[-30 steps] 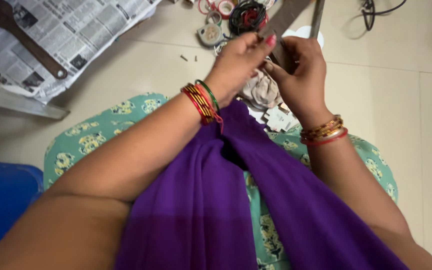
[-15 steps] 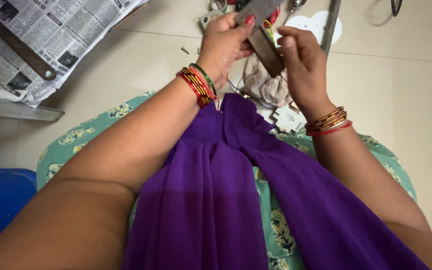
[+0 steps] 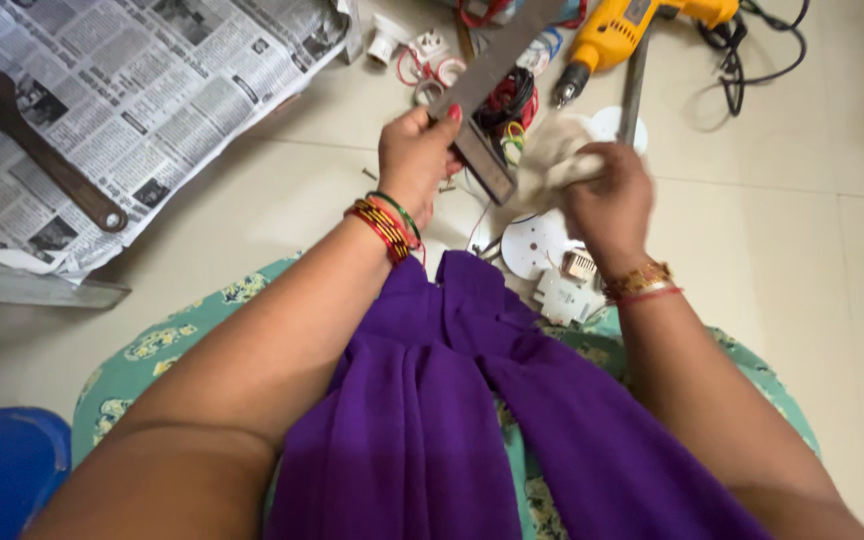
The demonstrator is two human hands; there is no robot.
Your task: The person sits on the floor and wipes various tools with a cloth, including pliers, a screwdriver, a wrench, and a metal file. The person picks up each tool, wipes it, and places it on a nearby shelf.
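Observation:
My left hand [image 3: 415, 155] grips a long flat metal tool [image 3: 492, 75], a try square or file with a dark wooden stock [image 3: 484, 162], and holds it slanting up to the right. My right hand [image 3: 607, 200] clutches a crumpled beige rag [image 3: 547, 160] pressed against the tool's stock. Both wrists wear bangles. A purple cloth [image 3: 452, 400] drapes over my lap, over green floral fabric [image 3: 152, 350].
A yellow power drill [image 3: 632, 30] and black cord lie at the top. Coils of wire [image 3: 507, 100], tape rolls, white round plates [image 3: 537, 245] and switch parts sit on the tiled floor. A rusty wrench [image 3: 37, 150] rests on newspaper [image 3: 152, 90] at left. Blue object [image 3: 2, 470] bottom left.
The view has shifted, revealing the drill. My right hand let go of the tool's stock and now holds the rag against it. My left hand keeps its grip on the tool.

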